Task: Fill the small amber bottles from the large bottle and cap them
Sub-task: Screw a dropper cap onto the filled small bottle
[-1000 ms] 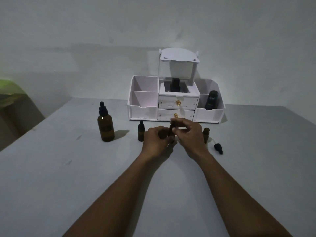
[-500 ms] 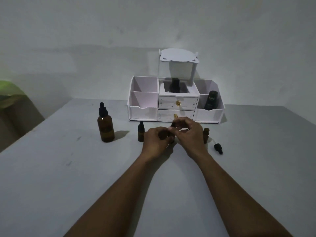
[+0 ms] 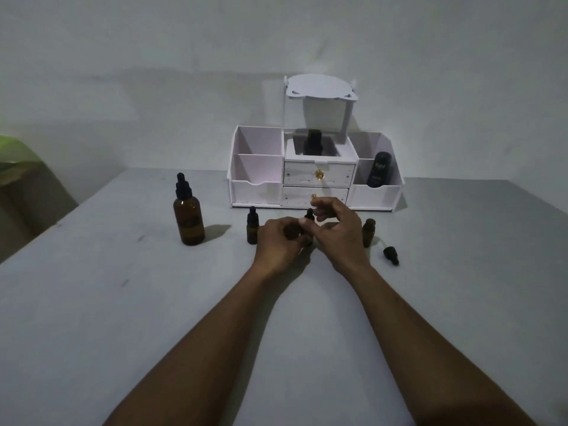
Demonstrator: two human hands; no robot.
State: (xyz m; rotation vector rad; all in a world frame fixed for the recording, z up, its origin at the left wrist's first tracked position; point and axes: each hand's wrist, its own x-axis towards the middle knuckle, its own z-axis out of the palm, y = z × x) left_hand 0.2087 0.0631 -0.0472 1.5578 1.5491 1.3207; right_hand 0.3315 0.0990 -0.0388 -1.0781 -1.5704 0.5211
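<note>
Two hands at work capping the middle small bottle (image 3: 309, 229), near the centre of the desk (image 3: 92, 302).

One small bottle (image 3: 252, 230) to the left already wears its dropper; one to the right (image 3: 368, 232) stands open, its loose dropper (image 3: 391, 255) lying on the desk just beside it. The large bottle (image 3: 188, 218) stands capped, further left. The step in hand looks like screwing on a cap. The left hand (image 3: 281, 242) has its grip curled round the bottle's body, steadying it upright. The right hand (image 3: 339, 235) pinches the black dropper top (image 3: 309, 213) between thumb and forefinger, with the other fingers lifted and fanned above. Both forearms reach straight in from the near edge and the wrists converge. Next, probably, comes a last twist and a release, then filling the open bottle on the right and fitting its dropper.
</note>
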